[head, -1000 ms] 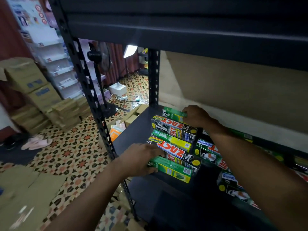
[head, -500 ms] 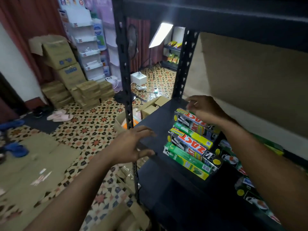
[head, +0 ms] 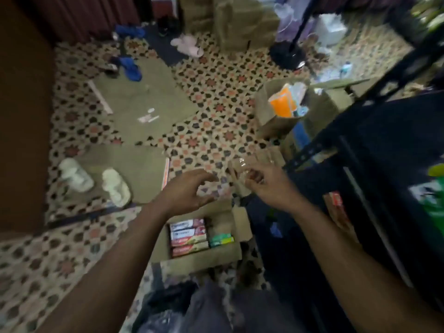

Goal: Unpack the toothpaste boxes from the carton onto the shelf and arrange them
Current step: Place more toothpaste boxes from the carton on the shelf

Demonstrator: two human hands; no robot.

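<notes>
Hands (head: 185, 192) off shelf (head: 389, 131) — seemingly above carton (head: 201, 261)

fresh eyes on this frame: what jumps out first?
The left hand and right hand hang loosely curled above an open carton low in the centre, with red-and-white toothpaste boxes packed inside. The black shelf fills the right side; white slippers lie left on the patterned floor.

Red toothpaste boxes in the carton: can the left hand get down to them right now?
Probably yes. The left hand hovers empty above the open carton, its flaps are folded back, and nothing covers the red toothpaste boxes.
</notes>
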